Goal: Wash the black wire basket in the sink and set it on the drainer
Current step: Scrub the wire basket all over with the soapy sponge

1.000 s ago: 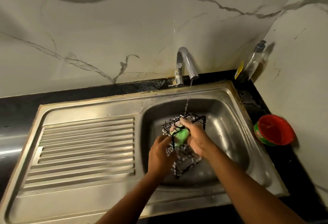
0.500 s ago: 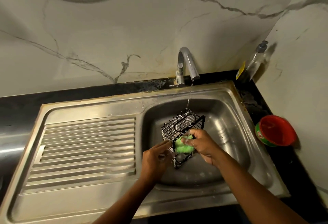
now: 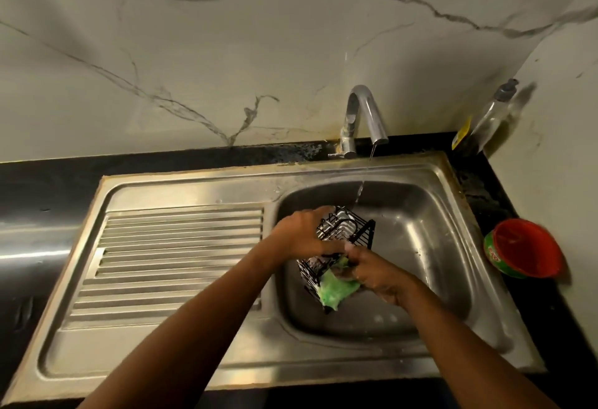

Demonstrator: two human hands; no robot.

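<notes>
The black wire basket [image 3: 352, 230] is held tilted over the steel sink bowl [image 3: 427, 234]. My left hand [image 3: 302, 235] grips its upper left side from above. My right hand [image 3: 377, 271] holds a green scrub pad [image 3: 336, 290] pressed against the basket's lower near end. A thin stream of water falls from the chrome tap [image 3: 364, 117] just past the basket's far corner. The ribbed drainer [image 3: 174, 259] lies to the left of the bowl.
A red and green round tub [image 3: 526, 248] sits on the black counter right of the sink. A clear dish-soap bottle [image 3: 485, 120] leans in the back right corner. Marble walls close in behind and on the right.
My left hand has moved from the basket's near side up to its top left. My right hand and the green pad have slid down to the basket's lower end.
</notes>
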